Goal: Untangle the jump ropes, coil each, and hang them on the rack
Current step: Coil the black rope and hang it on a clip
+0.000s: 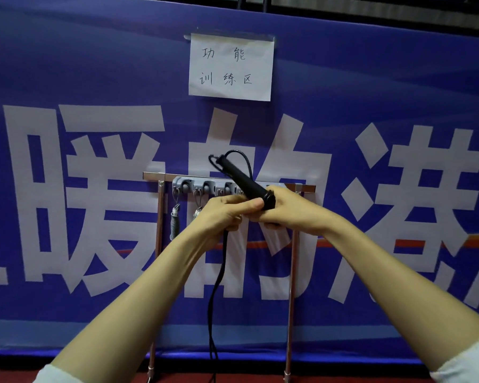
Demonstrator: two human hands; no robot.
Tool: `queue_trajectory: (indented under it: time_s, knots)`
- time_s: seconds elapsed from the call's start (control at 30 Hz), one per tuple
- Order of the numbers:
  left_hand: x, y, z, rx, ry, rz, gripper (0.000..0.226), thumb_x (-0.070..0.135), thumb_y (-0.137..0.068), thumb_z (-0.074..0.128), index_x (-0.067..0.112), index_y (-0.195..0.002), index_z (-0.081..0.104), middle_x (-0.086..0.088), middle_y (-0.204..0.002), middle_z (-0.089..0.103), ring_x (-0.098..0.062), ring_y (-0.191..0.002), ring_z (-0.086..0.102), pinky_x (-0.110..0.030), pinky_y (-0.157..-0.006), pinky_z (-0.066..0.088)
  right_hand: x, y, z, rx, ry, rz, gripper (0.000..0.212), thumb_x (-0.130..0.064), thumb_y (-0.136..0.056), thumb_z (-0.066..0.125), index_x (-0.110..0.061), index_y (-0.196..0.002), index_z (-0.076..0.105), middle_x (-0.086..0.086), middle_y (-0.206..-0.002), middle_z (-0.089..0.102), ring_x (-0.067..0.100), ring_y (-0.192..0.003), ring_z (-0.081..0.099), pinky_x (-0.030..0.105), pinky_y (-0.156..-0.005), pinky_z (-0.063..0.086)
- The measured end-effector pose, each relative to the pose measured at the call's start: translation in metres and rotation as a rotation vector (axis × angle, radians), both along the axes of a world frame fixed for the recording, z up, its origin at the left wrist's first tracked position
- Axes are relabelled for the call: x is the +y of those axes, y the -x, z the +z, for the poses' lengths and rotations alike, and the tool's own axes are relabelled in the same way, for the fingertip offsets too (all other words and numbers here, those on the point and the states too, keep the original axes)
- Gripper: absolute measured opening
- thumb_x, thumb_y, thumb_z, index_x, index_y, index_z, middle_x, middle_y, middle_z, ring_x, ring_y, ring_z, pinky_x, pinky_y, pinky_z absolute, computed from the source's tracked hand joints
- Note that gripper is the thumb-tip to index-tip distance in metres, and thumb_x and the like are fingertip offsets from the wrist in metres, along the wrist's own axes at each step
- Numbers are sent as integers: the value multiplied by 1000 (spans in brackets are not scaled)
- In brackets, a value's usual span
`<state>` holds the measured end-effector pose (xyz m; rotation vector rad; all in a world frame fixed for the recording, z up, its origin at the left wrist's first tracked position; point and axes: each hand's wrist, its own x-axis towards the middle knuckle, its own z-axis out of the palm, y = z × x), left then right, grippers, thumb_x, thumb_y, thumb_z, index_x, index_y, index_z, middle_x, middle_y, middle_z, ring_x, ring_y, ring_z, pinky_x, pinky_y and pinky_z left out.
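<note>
The left hand (pixel 227 214) grips the hanging jump rope (pixel 217 286) and the right hand (pixel 291 208) curls round its handle (pixel 244 181), likely gathering it for the rack (pixel 205 186)

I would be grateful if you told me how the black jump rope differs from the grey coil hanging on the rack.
The black jump rope is dark, the grey coil pale. The left hand and right hand grip the rope; the coil hangs untouched from a hook on the rack. The rope's cord trails down long and loose; the coil is short and tightly wound. Both are at the rack.
</note>
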<state>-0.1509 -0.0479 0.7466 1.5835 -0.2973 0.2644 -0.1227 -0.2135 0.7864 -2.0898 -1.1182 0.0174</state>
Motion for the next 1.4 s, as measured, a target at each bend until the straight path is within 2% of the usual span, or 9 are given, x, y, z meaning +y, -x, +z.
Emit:
queue_trajectory:
  time_s: [0.17,0.3,0.4,0.57,0.67,0.87,1.03,1.23,1.4]
  knots:
    - [-9,-1,-6,-29,208,-26,23,31,-67,76,17,-78,61,4,-61,52,-4,-45,31,-17,-44,25,-1,0,-5,80,-88,116,35,-10,-93,60,2,-125,50,13,-83,52,22,-69,47,24,-56,41]
    - [-14,0,-8,-31,280,-31,20,29,-75,73,16,-88,64,2,-63,50,-4,-43,28,-16,-42,24,1,-1,-5,287,-186,157,35,-32,-93,55,-3,-112,54,6,-82,51,14,-65,45,24,-56,35]
    - [-21,0,-7,-57,297,-4,18,26,-79,72,15,-93,67,2,-64,56,-4,-43,29,-16,-42,26,9,-4,-7,311,-328,25,59,-54,-97,40,0,-112,58,7,-77,53,13,-59,46,23,-51,32]
    - [-28,2,-4,-57,246,0,22,20,-88,68,16,-109,71,9,-56,53,-4,-44,28,-16,-43,25,14,-8,-20,384,-573,26,50,-44,-102,38,0,-106,62,7,-71,52,10,-51,46,20,-41,29]
    - [-24,4,-1,-21,234,-91,23,15,-93,61,17,-114,69,5,-66,48,-3,-43,29,-15,-43,24,12,-8,-21,420,-642,67,45,-38,-103,37,0,-106,60,7,-68,53,7,-46,48,17,-36,27]
    - [-8,8,9,5,49,-171,32,11,-95,56,24,-123,63,9,-67,57,-4,-51,30,-16,-48,24,8,-9,-23,483,-605,111,37,-34,-102,41,-3,-111,60,6,-72,58,12,-52,46,19,-42,28]
    - [-2,9,14,-25,-92,-162,36,7,-96,55,26,-126,60,6,-71,47,-3,-51,29,-17,-50,24,5,-10,-25,494,-569,174,30,-28,-101,43,-4,-112,58,3,-78,60,14,-58,47,20,-46,32]
    - [0,5,14,-89,-109,-55,45,16,-91,64,29,-133,54,15,-54,45,-2,-49,35,-15,-47,30,12,-9,-24,481,-696,160,28,-25,-102,43,-7,-107,64,2,-76,62,9,-55,45,20,-46,29]
    - [-3,0,3,-33,-98,47,37,35,-84,73,10,-107,59,6,-68,55,-4,-47,36,-17,-45,31,12,-9,-27,481,-749,162,24,-28,-95,53,-5,-96,60,1,-67,52,7,-50,42,17,-43,30]
